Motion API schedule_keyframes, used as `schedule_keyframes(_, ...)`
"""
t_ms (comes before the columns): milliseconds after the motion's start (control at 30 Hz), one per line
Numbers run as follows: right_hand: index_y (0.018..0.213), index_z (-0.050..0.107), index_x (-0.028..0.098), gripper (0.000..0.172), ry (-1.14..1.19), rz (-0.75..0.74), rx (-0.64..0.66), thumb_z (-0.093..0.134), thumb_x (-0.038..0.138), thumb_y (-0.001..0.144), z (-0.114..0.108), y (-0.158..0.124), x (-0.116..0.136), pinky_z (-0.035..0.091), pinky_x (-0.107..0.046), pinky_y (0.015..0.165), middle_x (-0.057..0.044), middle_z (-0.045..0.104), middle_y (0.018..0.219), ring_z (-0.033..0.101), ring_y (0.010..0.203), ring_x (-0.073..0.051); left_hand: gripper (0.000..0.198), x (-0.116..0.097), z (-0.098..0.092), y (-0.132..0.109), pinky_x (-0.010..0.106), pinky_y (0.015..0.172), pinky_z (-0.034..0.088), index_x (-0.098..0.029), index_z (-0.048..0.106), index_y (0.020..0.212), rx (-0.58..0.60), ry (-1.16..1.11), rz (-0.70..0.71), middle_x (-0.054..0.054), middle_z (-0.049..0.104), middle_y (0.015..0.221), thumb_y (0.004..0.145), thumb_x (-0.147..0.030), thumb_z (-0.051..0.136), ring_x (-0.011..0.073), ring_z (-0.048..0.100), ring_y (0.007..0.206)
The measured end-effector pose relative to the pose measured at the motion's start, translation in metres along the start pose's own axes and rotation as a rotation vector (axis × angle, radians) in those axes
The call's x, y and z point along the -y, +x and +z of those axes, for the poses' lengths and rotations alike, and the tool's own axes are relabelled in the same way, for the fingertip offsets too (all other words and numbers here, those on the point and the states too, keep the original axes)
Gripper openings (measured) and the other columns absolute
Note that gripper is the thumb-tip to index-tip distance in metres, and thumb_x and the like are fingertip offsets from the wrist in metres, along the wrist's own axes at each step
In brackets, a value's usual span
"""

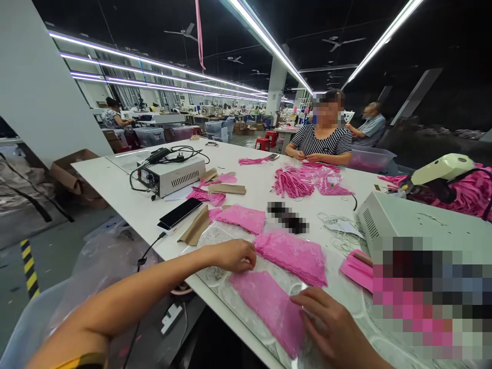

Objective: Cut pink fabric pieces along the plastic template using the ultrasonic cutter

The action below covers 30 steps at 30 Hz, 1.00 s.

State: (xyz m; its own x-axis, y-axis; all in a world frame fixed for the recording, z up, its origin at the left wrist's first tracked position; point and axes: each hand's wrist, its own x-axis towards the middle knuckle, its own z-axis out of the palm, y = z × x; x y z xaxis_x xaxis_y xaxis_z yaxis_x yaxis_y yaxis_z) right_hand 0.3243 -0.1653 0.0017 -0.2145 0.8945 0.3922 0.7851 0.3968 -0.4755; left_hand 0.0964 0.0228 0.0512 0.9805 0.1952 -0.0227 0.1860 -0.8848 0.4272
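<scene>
A flat piece of pink lace fabric [267, 310] lies near the table's front edge, on clear plastic. My left hand [236, 255] is at its far left corner, fingers curled and pressed together; what lies between the fingertips is hidden. At the piece's right edge, my right hand [326, 320] has its fingertips and thumb closed on the border. Just beyond it is a thick stack of pink lace pieces [292, 258], close to my left fingertips. Another pink lace stack [242, 218] sits farther back.
A grey box-shaped device [177, 177] with a cabled handpiece stands back left, near a black phone [180, 212]. To the right are a pale machine housing [407, 220] and loose white cords [342, 225]. Pink strips [292, 183] lie before a seated co-worker [323, 136] in a striped top.
</scene>
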Motion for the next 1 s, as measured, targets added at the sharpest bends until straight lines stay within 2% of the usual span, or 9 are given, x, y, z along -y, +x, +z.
schedule_keyframes(100,0.098,0.069,0.023,0.026,0.061,0.220,-0.061,0.045,0.028,0.089,-0.003,0.031,-0.017,0.054,-0.033,0.070,-0.009,0.070,0.094,0.066,0.078,-0.020,0.013,0.000,0.003,0.024,0.031,0.086,0.050,-0.013,0.069,0.097,-0.093,0.088,-0.070,0.010,0.066,0.100,0.087,-0.010,0.060,0.0217,0.063,0.094)
schedule_keyframes(200,0.100,0.068,0.021,0.027,0.056,0.278,-0.040,0.047,0.030,0.085,0.003,0.054,-0.034,0.053,-0.034,0.067,-0.009,0.069,0.093,0.064,0.071,-0.019,0.012,0.006,0.011,0.048,0.037,0.089,0.051,-0.013,0.066,0.101,-0.098,0.155,-0.096,0.010,0.065,0.105,0.091,-0.015,0.060,0.0211,0.063,0.096)
schedule_keyframes(300,0.097,0.069,0.020,0.027,0.040,0.301,-0.023,0.049,0.030,0.082,0.009,0.061,-0.043,0.052,-0.035,0.068,-0.008,0.069,0.093,0.064,0.071,-0.019,0.020,0.016,0.018,0.060,0.039,0.087,0.054,-0.015,0.062,0.111,-0.073,0.184,-0.098,0.008,0.063,0.113,0.097,-0.029,0.057,0.0190,0.063,0.097)
schedule_keyframes(433,0.096,0.069,0.021,0.028,0.049,0.312,0.000,0.046,0.033,0.085,0.009,0.060,-0.045,0.051,-0.034,0.069,-0.008,0.069,0.095,0.064,0.073,-0.019,0.027,0.027,0.020,0.063,0.040,0.087,0.055,-0.016,0.059,0.119,-0.053,0.189,-0.075,0.009,0.060,0.119,0.097,-0.032,0.057,0.0204,0.063,0.101)
schedule_keyframes(667,0.095,0.069,0.023,0.028,0.060,0.309,0.030,0.046,0.035,0.085,0.005,0.062,-0.047,0.050,-0.033,0.068,-0.007,0.069,0.093,0.063,0.073,-0.019,0.027,0.036,0.016,0.060,0.040,0.086,0.055,-0.016,0.059,0.118,-0.006,0.160,0.001,0.009,0.061,0.119,0.097,-0.032,0.057,0.0202,0.063,0.100)
schedule_keyframes(1000,0.094,0.070,0.021,0.029,0.058,0.299,0.053,0.046,0.035,0.084,0.002,0.063,-0.046,0.051,-0.033,0.067,-0.008,0.069,0.092,0.063,0.072,-0.019,0.025,0.042,0.020,0.057,0.040,0.087,0.055,-0.017,0.060,0.117,-0.043,0.102,0.062,0.009,0.061,0.119,0.098,-0.032,0.056,0.0198,0.063,0.100)
